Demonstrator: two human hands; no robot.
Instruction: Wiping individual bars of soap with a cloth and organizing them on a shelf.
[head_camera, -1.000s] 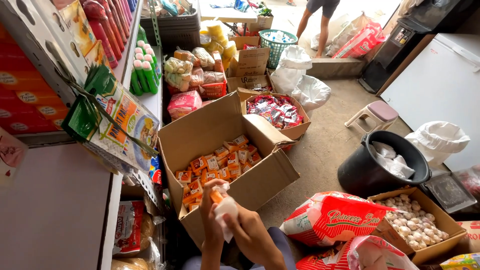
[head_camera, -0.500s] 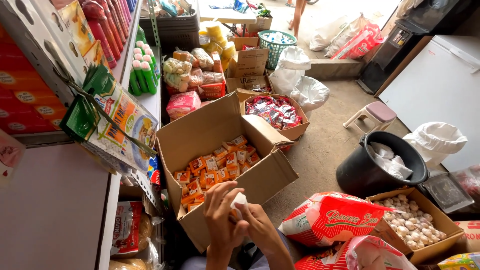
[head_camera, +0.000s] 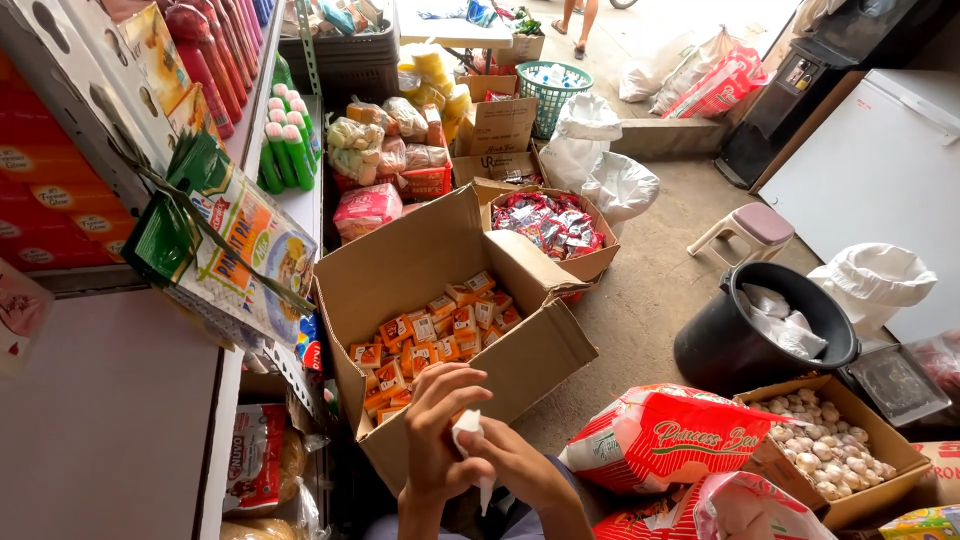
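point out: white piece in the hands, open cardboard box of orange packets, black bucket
white piece (head_camera: 468, 428): head view, on its upper end, showing between both hands.
open cardboard box (head_camera: 420, 255): head view, on the bare inner face of its back flap.
black bucket (head_camera: 722, 350): head view, on its outer wall.

This is a small grocery shop with its stockroom floor in use. Shelves (head_camera: 285, 200) on the left carry rows of bottles (head_camera: 285, 150) and hanging sachet strips (head_camera: 250, 250). Open cardboard boxes (head_camera: 440, 320) of orange packets (head_camera: 430, 335), red wrapped sweets (head_camera: 550, 222) and garlic bulbs (head_camera: 825, 440) crowd the concrete floor (head_camera: 660, 290), beside sacks (head_camera: 670, 435), bagged snacks (head_camera: 385, 150), a white chest freezer (head_camera: 880, 170) and a black bin (head_camera: 750, 335).
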